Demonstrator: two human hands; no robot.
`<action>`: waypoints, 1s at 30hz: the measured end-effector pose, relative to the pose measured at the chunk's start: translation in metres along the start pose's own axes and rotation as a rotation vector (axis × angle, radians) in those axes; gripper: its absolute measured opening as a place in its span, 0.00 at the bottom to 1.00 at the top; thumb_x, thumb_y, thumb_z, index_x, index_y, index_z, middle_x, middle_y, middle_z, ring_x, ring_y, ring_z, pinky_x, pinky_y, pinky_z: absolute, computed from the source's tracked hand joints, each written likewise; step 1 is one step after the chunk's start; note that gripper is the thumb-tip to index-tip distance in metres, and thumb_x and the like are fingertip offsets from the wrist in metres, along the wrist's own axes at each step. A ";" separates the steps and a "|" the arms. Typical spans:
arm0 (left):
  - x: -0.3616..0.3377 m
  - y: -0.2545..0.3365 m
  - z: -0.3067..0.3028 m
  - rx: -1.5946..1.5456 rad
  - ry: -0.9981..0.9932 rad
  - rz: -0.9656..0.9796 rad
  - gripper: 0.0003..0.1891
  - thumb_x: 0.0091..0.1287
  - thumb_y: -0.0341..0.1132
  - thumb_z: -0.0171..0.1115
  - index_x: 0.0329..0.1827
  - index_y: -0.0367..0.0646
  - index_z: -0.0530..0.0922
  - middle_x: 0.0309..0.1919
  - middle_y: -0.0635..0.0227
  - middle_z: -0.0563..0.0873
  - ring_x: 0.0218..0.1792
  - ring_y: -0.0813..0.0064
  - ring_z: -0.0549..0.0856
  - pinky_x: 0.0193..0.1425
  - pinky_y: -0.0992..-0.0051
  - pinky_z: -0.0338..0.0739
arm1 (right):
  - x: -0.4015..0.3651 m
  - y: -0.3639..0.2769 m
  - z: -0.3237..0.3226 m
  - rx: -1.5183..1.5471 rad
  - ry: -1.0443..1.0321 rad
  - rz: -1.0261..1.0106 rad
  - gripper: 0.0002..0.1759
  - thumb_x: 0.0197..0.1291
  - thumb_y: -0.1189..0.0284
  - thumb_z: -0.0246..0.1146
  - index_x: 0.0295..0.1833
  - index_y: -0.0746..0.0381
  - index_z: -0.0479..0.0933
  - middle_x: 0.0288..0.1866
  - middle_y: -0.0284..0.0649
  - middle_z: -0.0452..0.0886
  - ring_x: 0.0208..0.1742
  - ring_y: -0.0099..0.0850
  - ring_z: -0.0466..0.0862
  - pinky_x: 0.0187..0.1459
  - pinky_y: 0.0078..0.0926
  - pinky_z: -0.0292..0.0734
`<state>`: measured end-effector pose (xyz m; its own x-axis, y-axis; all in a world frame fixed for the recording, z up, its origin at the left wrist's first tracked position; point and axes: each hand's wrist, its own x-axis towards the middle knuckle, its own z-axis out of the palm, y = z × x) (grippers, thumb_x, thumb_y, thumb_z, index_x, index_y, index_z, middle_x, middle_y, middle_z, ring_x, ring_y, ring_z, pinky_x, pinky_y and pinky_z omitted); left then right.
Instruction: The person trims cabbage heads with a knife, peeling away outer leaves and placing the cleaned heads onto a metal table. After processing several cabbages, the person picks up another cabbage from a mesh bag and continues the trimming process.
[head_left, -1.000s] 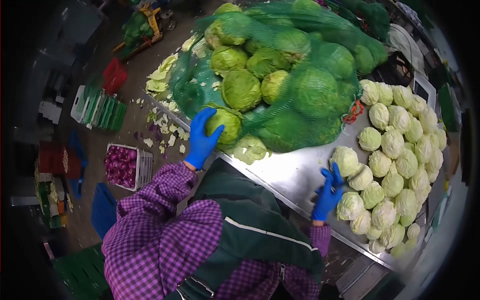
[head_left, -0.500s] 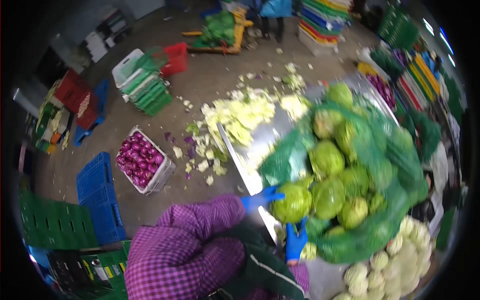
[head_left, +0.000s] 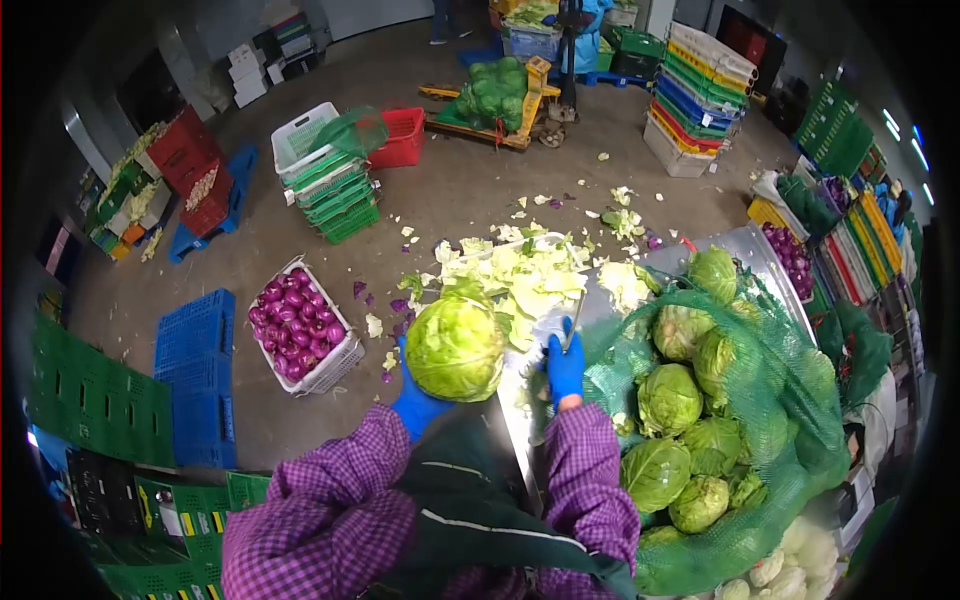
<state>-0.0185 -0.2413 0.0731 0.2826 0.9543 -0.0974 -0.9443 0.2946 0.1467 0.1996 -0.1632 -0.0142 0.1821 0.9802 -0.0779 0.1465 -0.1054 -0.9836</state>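
The left hand [head_left: 417,405] holds the cabbage [head_left: 455,350] up from beneath (fingers hidden behind it); just beside it, the right hand [head_left: 565,365] is closed on a knife [head_left: 574,322].

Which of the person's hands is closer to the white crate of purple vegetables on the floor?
Left. The left hand cradles the cabbage just right of the white crate; the right hand is farther off, beyond the cabbage, by the green net sack.

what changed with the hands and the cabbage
The left hand has pulled the cabbage out of the green net sack and now holds it up left of the sack. The right hand moved from the trimmed cabbages to beside it. The sack and the crate of red onions stayed put.
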 end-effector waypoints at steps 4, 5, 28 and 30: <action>0.009 0.024 -0.022 0.091 0.131 0.160 0.36 0.67 0.67 0.38 0.69 0.52 0.66 0.67 0.61 0.69 0.67 0.56 0.69 0.71 0.50 0.61 | -0.017 0.061 -0.031 -0.625 -0.078 -0.014 0.32 0.60 0.71 0.57 0.70 0.65 0.59 0.69 0.69 0.56 0.67 0.61 0.64 0.67 0.41 0.63; 0.018 0.032 -0.034 0.036 0.187 0.145 0.38 0.66 0.68 0.37 0.70 0.53 0.65 0.68 0.61 0.69 0.67 0.55 0.68 0.72 0.49 0.59 | -0.021 0.071 -0.028 -0.592 -0.066 -0.035 0.33 0.60 0.71 0.57 0.71 0.65 0.59 0.70 0.69 0.55 0.67 0.61 0.63 0.66 0.41 0.64; 0.187 0.028 -0.053 1.318 0.228 -0.268 0.41 0.64 0.51 0.62 0.74 0.40 0.55 0.71 0.53 0.60 0.70 0.56 0.63 0.73 0.60 0.57 | 0.043 -0.002 0.021 -0.088 0.210 0.208 0.28 0.67 0.73 0.54 0.72 0.53 0.62 0.37 0.35 0.82 0.32 0.18 0.76 0.34 0.20 0.75; 0.196 0.022 -0.051 1.931 -0.054 0.193 0.46 0.57 0.45 0.72 0.73 0.36 0.56 0.70 0.50 0.61 0.69 0.57 0.65 0.72 0.65 0.59 | 0.034 -0.003 0.016 -0.112 0.125 0.111 0.29 0.66 0.73 0.55 0.72 0.54 0.61 0.30 0.34 0.78 0.27 0.19 0.73 0.36 0.19 0.73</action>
<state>0.0075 -0.0505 0.0075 0.2535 0.9648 0.0705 0.4598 -0.1843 0.8687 0.1901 -0.1272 -0.0166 0.3219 0.9336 -0.1575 0.2249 -0.2370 -0.9451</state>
